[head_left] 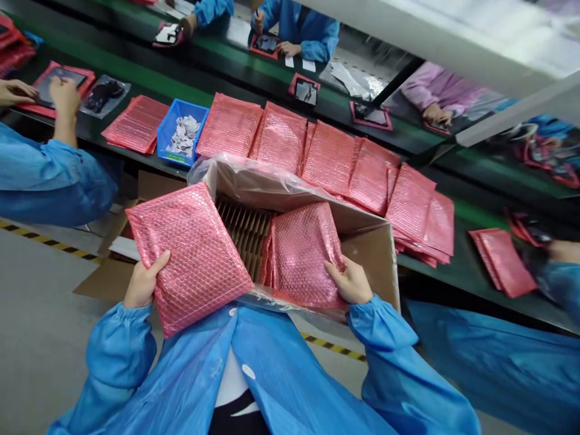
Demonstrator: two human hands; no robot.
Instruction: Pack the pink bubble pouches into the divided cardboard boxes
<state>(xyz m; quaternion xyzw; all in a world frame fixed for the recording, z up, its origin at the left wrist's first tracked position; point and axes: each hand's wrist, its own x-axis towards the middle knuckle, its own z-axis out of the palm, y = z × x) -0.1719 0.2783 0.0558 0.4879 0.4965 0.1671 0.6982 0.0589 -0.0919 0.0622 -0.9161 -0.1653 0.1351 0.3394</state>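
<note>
My left hand (pixel 144 280) grips the lower left edge of a pink bubble-wrap pouch (pixel 188 257), holding it tilted above the near left rim of a cardboard box (pixel 369 254). My right hand (pixel 350 280) is closed on a second pink bubble-wrap pouch (pixel 301 251) that stands inside the box, near its front wall. The box has a clear plastic liner (pixel 235 166) folded over its rim and slotted cardboard dividers (pixel 242 223) inside. Both my arms wear blue sleeves.
Several pink pouches (pixel 330 157) lie in a row on the dark bench behind the box. A blue bin (pixel 168 130) with white scraps sits left of them. Co-workers in blue sleeves work at left (pixel 49 175), right, and across a green belt (pixel 136 66).
</note>
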